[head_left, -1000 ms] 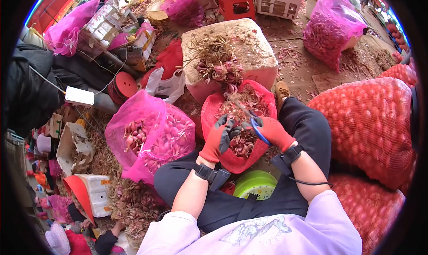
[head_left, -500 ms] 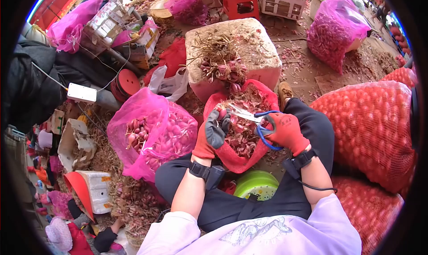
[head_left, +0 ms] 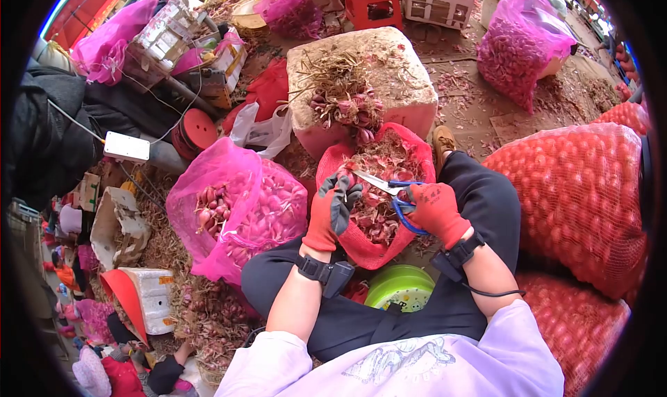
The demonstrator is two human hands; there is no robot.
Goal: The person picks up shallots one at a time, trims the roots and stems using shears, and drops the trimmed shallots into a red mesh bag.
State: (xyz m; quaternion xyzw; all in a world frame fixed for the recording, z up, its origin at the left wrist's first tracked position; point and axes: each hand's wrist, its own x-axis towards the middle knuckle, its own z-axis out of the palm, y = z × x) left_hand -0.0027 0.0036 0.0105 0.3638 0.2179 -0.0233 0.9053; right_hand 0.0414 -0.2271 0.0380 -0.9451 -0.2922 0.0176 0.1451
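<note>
My right hand, in a red and grey work glove, grips the scissors by their blue handles. Their blades are a little apart and point toward my left hand, gloved alike. Its fingers are closed round a shallot, mostly hidden by the glove. Both hands are over a red mesh bag of dry skins and trimmings. Behind it, a bunch of shallots with dry stalks lies on a white foam block. To the left stands an open pink mesh bag with cleaned shallots inside.
Full red mesh sacks stand close on my right. A green round stool is between my legs. Untrimmed shallots are heaped at lower left, near another person's arm. Another pink bag is at the far right.
The scissors have turned slightly, with their blades now nearer the top of my left hand's fingers. My right hand has moved slightly down and left.
</note>
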